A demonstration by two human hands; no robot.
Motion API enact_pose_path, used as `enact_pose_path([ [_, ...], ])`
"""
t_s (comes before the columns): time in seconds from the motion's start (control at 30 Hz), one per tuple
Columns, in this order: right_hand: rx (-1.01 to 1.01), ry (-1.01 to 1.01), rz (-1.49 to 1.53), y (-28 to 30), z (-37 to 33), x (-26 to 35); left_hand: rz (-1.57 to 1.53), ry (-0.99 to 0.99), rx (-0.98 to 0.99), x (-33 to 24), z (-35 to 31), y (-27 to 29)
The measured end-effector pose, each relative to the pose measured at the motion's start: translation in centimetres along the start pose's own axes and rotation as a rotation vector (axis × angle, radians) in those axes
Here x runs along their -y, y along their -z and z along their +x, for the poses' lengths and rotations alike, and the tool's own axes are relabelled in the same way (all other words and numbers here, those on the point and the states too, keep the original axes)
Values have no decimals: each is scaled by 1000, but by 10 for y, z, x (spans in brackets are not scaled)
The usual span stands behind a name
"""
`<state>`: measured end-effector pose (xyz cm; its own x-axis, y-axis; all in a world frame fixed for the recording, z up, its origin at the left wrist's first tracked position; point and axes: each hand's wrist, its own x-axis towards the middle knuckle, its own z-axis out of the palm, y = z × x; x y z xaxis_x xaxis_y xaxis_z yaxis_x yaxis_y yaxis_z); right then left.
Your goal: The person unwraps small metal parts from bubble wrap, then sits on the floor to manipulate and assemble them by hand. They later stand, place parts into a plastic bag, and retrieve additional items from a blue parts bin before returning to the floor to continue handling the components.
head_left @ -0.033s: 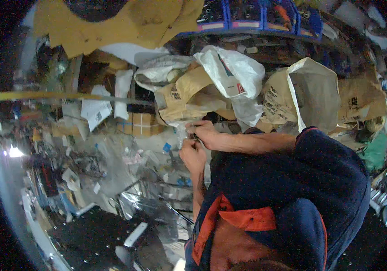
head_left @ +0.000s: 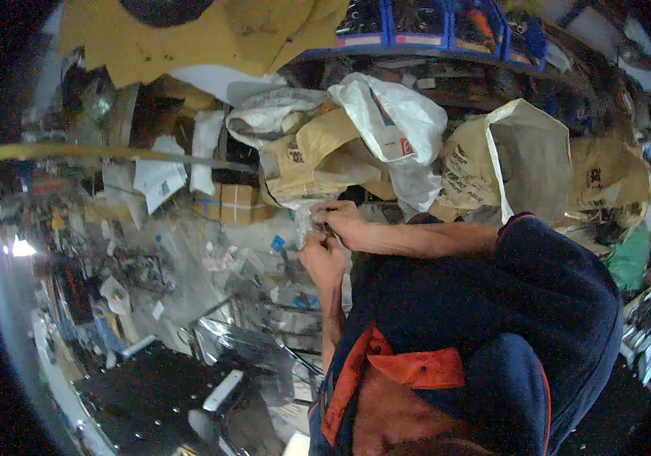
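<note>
My right hand [head_left: 344, 226] reaches in from the right, with its fingers closed in a pinch. Just below it is my left hand [head_left: 321, 260], its fingers also curled together. Clear, crinkled plastic [head_left: 303, 222], which looks like a thin bag, shows at the fingertips of both hands. Small dark bits show by the fingers, too blurred to name. Behind the hands, a brown paper sack [head_left: 304, 161] stands with its mouth open.
A white woven sack [head_left: 394, 121] leans over the brown one. Another open paper sack [head_left: 527, 156] stands to the right. Blue bins [head_left: 419, 26] line the back. At left are a cardboard box [head_left: 240, 204], a yellowish bar [head_left: 112, 153] and a cluttered floor.
</note>
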<state>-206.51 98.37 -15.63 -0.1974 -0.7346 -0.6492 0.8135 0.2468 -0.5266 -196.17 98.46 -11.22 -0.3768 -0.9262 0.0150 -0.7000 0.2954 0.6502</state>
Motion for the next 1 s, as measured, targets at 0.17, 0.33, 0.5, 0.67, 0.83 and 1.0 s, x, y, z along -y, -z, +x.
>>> enact_pose_path([
  [0.17,-12,-9,-204,-17,12,-13,61,33,-38,11,2,8],
  [0.33,104,201,-704,-28,33,-42,-156,238,-145,42,4,17],
  [0.5,106,54,-507,-76,64,-85,-154,275,-192,98,12,48],
  [0.67,202,33,-694,-135,92,-131,-250,358,-242,159,20,96],
  [0.83,283,-53,-618,-185,94,-165,-264,391,-334,207,15,134],
  [1.0,192,-132,-638,-231,99,-186,-408,412,-439,243,13,151],
])
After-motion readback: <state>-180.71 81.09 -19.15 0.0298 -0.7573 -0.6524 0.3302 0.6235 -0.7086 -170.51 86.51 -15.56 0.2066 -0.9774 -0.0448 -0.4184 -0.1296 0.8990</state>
